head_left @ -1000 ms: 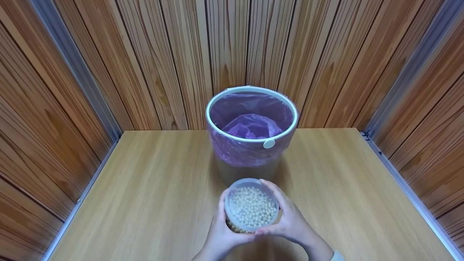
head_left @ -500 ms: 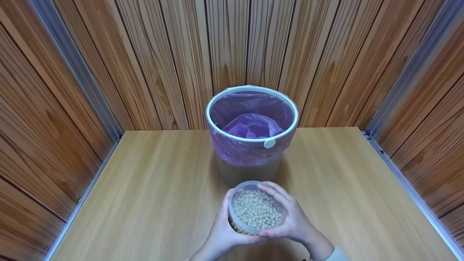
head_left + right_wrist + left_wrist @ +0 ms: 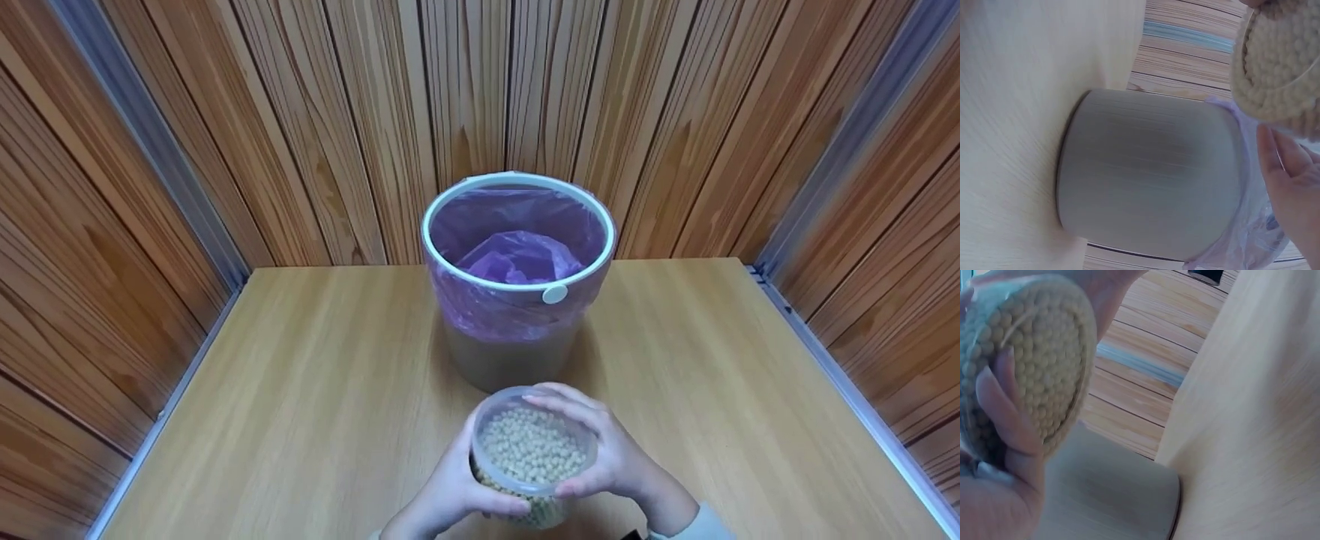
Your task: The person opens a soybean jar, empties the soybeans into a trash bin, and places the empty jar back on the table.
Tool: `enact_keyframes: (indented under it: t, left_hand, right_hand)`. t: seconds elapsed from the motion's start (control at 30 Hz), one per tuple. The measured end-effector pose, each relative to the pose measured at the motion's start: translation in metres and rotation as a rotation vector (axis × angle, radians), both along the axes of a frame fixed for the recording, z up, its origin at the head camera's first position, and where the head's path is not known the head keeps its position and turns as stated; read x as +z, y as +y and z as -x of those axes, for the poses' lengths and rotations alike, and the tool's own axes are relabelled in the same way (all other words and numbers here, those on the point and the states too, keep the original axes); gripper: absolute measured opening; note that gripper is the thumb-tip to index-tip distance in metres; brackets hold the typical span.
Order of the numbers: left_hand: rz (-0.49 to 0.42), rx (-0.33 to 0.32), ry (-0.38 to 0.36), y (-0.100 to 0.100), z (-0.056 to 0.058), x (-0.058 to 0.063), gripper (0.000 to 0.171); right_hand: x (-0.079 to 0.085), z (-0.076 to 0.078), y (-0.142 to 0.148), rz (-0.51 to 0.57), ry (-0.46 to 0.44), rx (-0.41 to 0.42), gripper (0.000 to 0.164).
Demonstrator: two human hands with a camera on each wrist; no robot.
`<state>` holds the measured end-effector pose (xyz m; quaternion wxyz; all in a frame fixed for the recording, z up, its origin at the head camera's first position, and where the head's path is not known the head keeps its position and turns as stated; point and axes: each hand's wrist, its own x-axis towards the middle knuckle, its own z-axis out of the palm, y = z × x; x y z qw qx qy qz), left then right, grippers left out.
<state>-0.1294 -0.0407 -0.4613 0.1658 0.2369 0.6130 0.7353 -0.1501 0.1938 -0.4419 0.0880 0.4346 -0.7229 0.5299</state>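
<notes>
Gripping clear tub [image 3: 517,487] of pale balls [image 3: 532,446] with left hand [image 3: 459,480] on left, right hand [image 3: 609,450] on right, fingers spread to its width, curled round it. Held up over near part of surface [image 3: 315,390], on near side of grey bin [image 3: 510,364] with purple liner [image 3: 510,319].

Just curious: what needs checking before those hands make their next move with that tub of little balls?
1. Tub gripped from both sides: ok, by left hand and right hand.
2. Tub off the table: ok, wrist views show its underside.
3. Lid on the tub: cannot tell.
4. Bin upright: ok.
5. Bag over the bin's rim: ok.
6. Bag flat inside: not ok, it bulges up.
</notes>
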Motion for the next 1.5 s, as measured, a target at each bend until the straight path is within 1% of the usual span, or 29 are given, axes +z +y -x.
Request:
enact_keyframes:
  t: [0.1,0.17,0.2,0.3,0.33,0.4,0.47,0.53,0.63,0.67,0.7,0.77,0.8,0.83,0.93,1.0,1.07,1.2,1.3,1.33,1.4,1.47,1.5]
  left_hand:
    - [-0.032,-0.073,-0.005,-0.004,0.002,-0.001,0.11]
    - [-0.043,-0.094,-0.005,-0.006,0.002,-0.001,0.11]
    - [-0.044,-0.093,-0.004,-0.006,0.002,-0.002,0.11]
    - [-0.035,-0.051,0.002,-0.008,-0.001,-0.003,0.11]
    - [-0.034,-0.033,0.005,-0.008,-0.003,-0.004,0.11]
    - [-0.027,0.022,0.015,-0.006,-0.006,-0.006,0.111]
    - [-0.007,0.115,0.028,-0.003,-0.009,-0.007,0.113]
    - [0.028,0.236,0.054,0.001,-0.012,-0.009,0.115]
    - [0.127,0.422,0.114,0.008,-0.015,-0.011,0.116]
    - [0.161,0.466,0.13,0.011,-0.016,-0.012,0.116]
    - [0.185,0.495,0.142,0.013,-0.016,-0.013,0.116]
    - [0.209,0.518,0.148,0.016,-0.018,-0.014,0.115]
    - [0.209,0.518,0.144,0.017,-0.019,-0.014,0.115]
    - [0.201,0.509,0.124,0.017,-0.021,-0.014,0.116]
    - [0.168,0.474,0.077,0.016,-0.025,-0.013,0.118]
    - [0.13,0.422,0.042,0.013,-0.027,-0.01,0.119]
    - [0.075,0.343,0.0,0.009,-0.028,-0.009,0.12]
    - [-0.036,0.156,-0.084,-0.001,-0.027,-0.005,0.115]
    - [-0.069,0.057,-0.112,-0.009,-0.024,-0.003,0.11]
    - [-0.076,0.032,-0.116,-0.011,-0.023,-0.003,0.108]
    - [-0.081,0.003,-0.115,-0.013,-0.021,-0.002,0.106]
    - [-0.082,-0.001,-0.115,-0.014,-0.02,-0.001,0.105]
    - [-0.08,0.008,-0.111,-0.014,-0.02,-0.001,0.106]
  right_hand:
    - [0.002,-0.001,0.001,-0.006,-0.051,0.073,0.082]
    - [0.002,-0.002,0.002,-0.017,-0.087,0.102,0.082]
    - [0.002,-0.002,0.002,-0.015,-0.119,0.119,0.082]
    - [-0.001,-0.006,0.002,0.022,-0.231,0.168,0.083]
    - [-0.002,-0.007,0.001,0.036,-0.252,0.176,0.083]
    - [-0.005,-0.01,0.0,0.071,-0.284,0.173,0.081]
    - [-0.008,-0.013,-0.002,0.084,-0.244,0.11,0.077]
    - [-0.011,-0.017,-0.007,0.078,-0.184,-0.016,0.075]
    - [-0.014,-0.023,-0.017,0.027,-0.136,-0.218,0.081]
    - [-0.015,-0.024,-0.02,0.021,-0.146,-0.267,0.084]
    - [-0.016,-0.026,-0.023,0.014,-0.15,-0.308,0.086]
    - [-0.017,-0.029,-0.028,0.014,-0.169,-0.353,0.087]
    - [-0.018,-0.03,-0.03,0.029,-0.172,-0.362,0.085]
    - [-0.018,-0.03,-0.03,0.042,-0.162,-0.368,0.082]
    - [-0.018,-0.03,-0.028,0.043,-0.085,-0.374,0.076]
    - [-0.016,-0.029,-0.025,0.044,-0.029,-0.353,0.073]
    - [-0.014,-0.028,-0.022,0.048,-0.005,-0.302,0.07]
    - [-0.009,-0.024,-0.016,0.065,-0.029,-0.147,0.067]
    - [-0.007,-0.021,-0.012,0.071,-0.054,-0.043,0.067]
    - [-0.006,-0.02,-0.011,0.068,-0.063,-0.018,0.067]
    - [-0.004,-0.02,-0.009,0.06,-0.101,0.017,0.067]
    - [-0.002,-0.02,-0.009,0.043,-0.119,0.03,0.068]
    - [-0.001,-0.02,-0.01,0.03,-0.122,0.023,0.069]
